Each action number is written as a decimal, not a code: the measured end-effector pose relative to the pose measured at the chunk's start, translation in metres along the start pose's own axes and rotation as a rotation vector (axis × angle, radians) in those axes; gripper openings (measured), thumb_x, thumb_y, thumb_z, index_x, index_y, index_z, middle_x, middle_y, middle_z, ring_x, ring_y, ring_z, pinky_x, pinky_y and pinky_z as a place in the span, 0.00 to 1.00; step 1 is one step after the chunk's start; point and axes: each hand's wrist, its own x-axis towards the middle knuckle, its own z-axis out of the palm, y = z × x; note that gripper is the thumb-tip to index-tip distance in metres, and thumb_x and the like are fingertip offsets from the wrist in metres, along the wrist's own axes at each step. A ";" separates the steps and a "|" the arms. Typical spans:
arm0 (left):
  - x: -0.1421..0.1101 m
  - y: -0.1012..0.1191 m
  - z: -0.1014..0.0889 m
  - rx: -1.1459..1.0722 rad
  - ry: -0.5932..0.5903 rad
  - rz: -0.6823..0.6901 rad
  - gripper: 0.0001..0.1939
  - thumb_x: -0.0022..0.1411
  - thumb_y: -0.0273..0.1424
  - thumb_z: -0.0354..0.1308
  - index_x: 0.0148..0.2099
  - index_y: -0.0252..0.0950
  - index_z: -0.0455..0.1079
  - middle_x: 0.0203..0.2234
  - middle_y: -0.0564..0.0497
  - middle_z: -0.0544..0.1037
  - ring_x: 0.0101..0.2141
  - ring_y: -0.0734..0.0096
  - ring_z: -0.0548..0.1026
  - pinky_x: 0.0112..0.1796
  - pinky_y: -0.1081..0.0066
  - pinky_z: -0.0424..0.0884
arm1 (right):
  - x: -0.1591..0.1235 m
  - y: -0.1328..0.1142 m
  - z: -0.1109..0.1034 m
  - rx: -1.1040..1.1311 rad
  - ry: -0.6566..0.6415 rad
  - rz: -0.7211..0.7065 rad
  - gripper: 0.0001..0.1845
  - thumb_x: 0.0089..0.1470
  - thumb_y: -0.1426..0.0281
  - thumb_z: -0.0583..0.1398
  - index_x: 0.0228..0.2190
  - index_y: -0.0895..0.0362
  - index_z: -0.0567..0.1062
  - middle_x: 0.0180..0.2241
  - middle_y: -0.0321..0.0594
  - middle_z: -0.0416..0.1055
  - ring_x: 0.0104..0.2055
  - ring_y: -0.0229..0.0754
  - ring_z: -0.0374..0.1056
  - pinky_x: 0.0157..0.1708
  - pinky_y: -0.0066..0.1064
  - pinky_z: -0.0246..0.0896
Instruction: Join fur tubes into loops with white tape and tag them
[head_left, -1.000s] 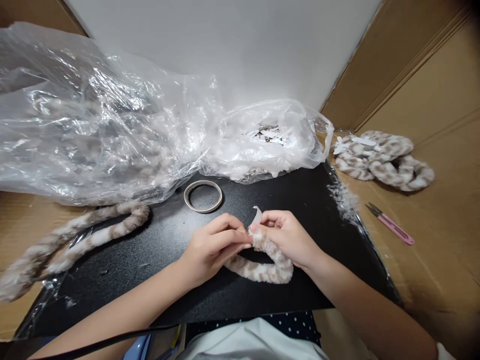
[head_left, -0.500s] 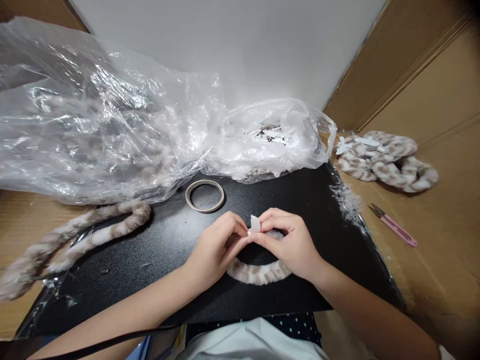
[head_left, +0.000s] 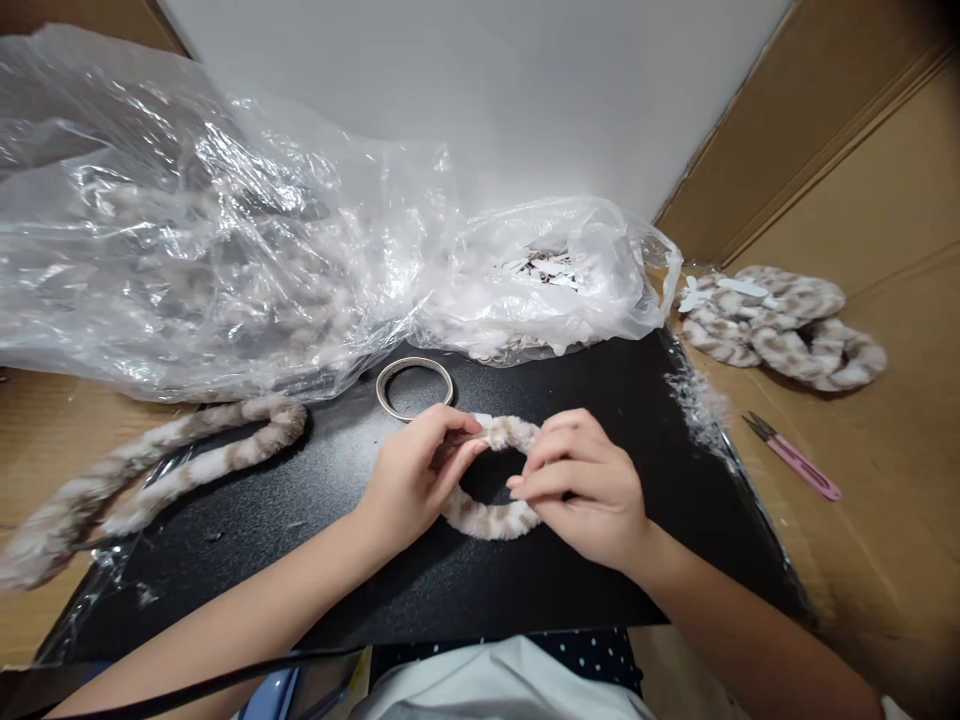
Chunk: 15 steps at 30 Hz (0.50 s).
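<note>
A fluffy cream-and-brown plush ring (head_left: 493,520) is held between my hands just over the black table top. My left hand (head_left: 416,478) pinches its upper left part with thumb and fingers. A small white strip (head_left: 482,418) shows at those fingertips, partly hidden. My right hand (head_left: 589,487) has its fingers curled over the ring's right side, covering that stretch; the fingertips reach into the ring's opening. Just beyond my left hand lies a roll of tape (head_left: 382,390), worn down to a thin band.
A large clear bag (head_left: 225,250) of plush pieces and a smaller bag (head_left: 480,310) of white tags stand behind. A long plush loop (head_left: 217,462) lies left. At right, on cardboard (head_left: 885,540), are tagged plush rings (head_left: 817,350), pink-handled snips (head_left: 802,465) and plastic scraps (head_left: 697,405).
The white strip, upright between both hands before, now lies low at my left fingertips. My right hand has moved from the strip to the ring's right side.
</note>
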 end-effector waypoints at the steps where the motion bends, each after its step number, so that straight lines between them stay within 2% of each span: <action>1: 0.000 0.000 0.001 -0.010 -0.009 0.036 0.04 0.62 0.22 0.57 0.39 0.34 0.67 0.29 0.53 0.73 0.28 0.78 0.72 0.30 0.80 0.67 | 0.001 0.001 -0.002 0.023 0.047 0.079 0.08 0.48 0.79 0.65 0.28 0.53 0.76 0.28 0.35 0.73 0.35 0.40 0.66 0.39 0.35 0.62; 4: -0.002 0.000 0.004 -0.043 -0.043 0.160 0.05 0.62 0.21 0.57 0.39 0.34 0.67 0.29 0.52 0.74 0.31 0.76 0.73 0.32 0.79 0.69 | 0.003 0.008 -0.005 0.153 0.116 0.455 0.05 0.52 0.68 0.63 0.33 0.55 0.74 0.32 0.39 0.72 0.37 0.41 0.68 0.39 0.35 0.63; 6: -0.005 -0.001 0.007 -0.057 -0.051 0.249 0.05 0.62 0.20 0.56 0.40 0.33 0.67 0.31 0.49 0.75 0.33 0.74 0.74 0.35 0.77 0.71 | 0.006 0.014 -0.007 0.281 0.024 0.709 0.13 0.57 0.61 0.58 0.31 0.57 0.75 0.30 0.40 0.73 0.34 0.41 0.69 0.37 0.33 0.63; 8: -0.007 -0.001 0.009 -0.067 -0.064 0.336 0.06 0.62 0.20 0.57 0.41 0.33 0.68 0.32 0.47 0.75 0.35 0.72 0.74 0.37 0.74 0.72 | 0.009 0.018 -0.008 0.425 -0.152 0.880 0.23 0.58 0.53 0.55 0.26 0.59 0.75 0.25 0.39 0.71 0.30 0.39 0.67 0.33 0.31 0.62; 9: -0.008 -0.002 0.010 -0.072 -0.076 0.372 0.06 0.62 0.20 0.57 0.42 0.32 0.68 0.33 0.46 0.75 0.35 0.71 0.74 0.37 0.73 0.72 | 0.011 0.018 -0.007 0.491 -0.228 0.928 0.25 0.55 0.51 0.57 0.24 0.60 0.75 0.23 0.38 0.70 0.28 0.38 0.66 0.31 0.31 0.61; 11: -0.009 -0.001 0.011 -0.079 -0.109 0.411 0.07 0.62 0.20 0.57 0.43 0.32 0.68 0.33 0.46 0.76 0.35 0.70 0.74 0.37 0.72 0.73 | 0.013 0.017 -0.006 0.572 -0.285 0.966 0.23 0.49 0.51 0.63 0.23 0.60 0.74 0.21 0.35 0.68 0.25 0.36 0.64 0.28 0.29 0.59; 13: -0.010 0.000 0.012 -0.086 -0.121 0.406 0.07 0.62 0.20 0.57 0.43 0.33 0.68 0.33 0.46 0.76 0.35 0.71 0.74 0.37 0.73 0.73 | 0.015 0.013 -0.003 0.551 -0.246 0.923 0.18 0.45 0.56 0.67 0.23 0.59 0.73 0.21 0.33 0.68 0.24 0.35 0.63 0.27 0.27 0.59; 15: -0.009 0.002 0.012 -0.100 -0.122 0.364 0.07 0.63 0.20 0.56 0.42 0.34 0.68 0.33 0.47 0.77 0.35 0.71 0.75 0.37 0.73 0.73 | 0.014 0.008 0.000 0.438 -0.171 0.823 0.13 0.47 0.62 0.66 0.22 0.59 0.73 0.22 0.33 0.69 0.25 0.35 0.64 0.27 0.27 0.59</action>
